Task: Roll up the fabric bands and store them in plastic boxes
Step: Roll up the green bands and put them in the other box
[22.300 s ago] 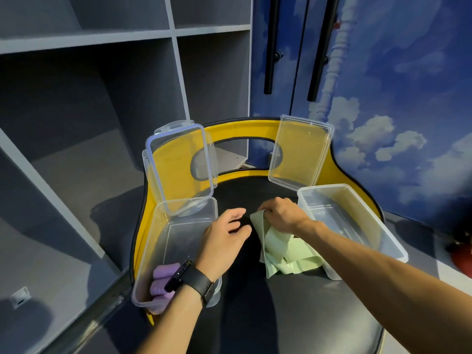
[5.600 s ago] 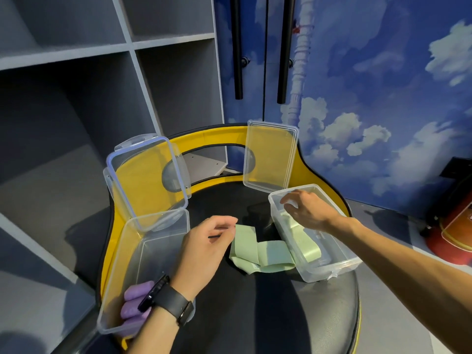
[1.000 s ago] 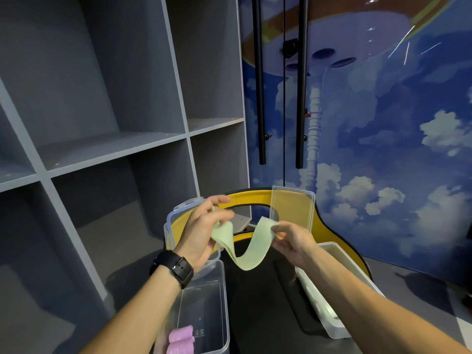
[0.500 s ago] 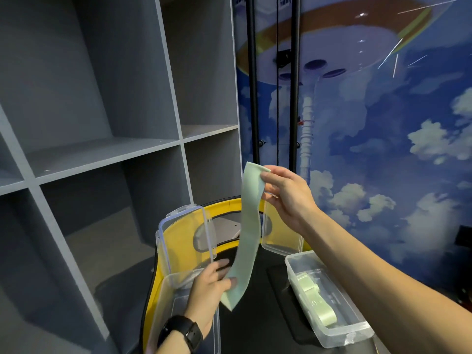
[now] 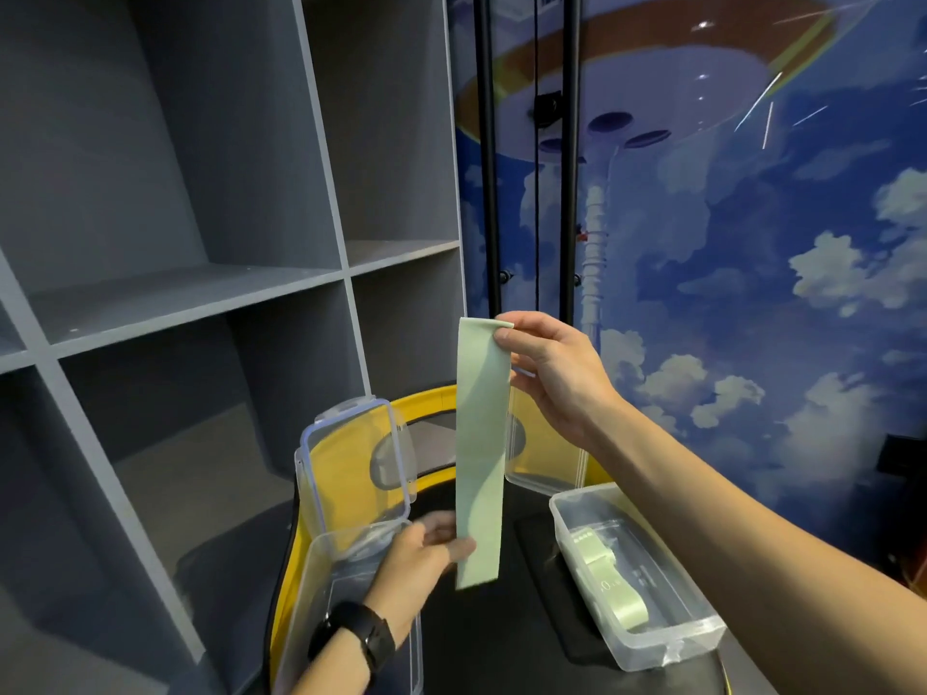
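A pale green fabric band (image 5: 479,459) hangs straight down in front of me. My right hand (image 5: 552,373) pinches its top end between thumb and fingers. My left hand (image 5: 421,554) is lower, its fingertips touching the band near the bottom edge; it is blurred. A clear plastic box (image 5: 697,629) at the right holds a rolled green band (image 5: 607,584). A second clear box (image 5: 321,594) stands at the left behind my left wrist.
Both boxes sit on a black seat with a yellow rim (image 5: 431,398). Two clear lids (image 5: 351,464) lean upright against the rim. Grey shelving (image 5: 190,293) fills the left. A blue cloud mural wall (image 5: 752,293) is at the right.
My right hand has kept the band's top end raised and the band now hangs straighter. My left hand has shifted slightly along its lower end.
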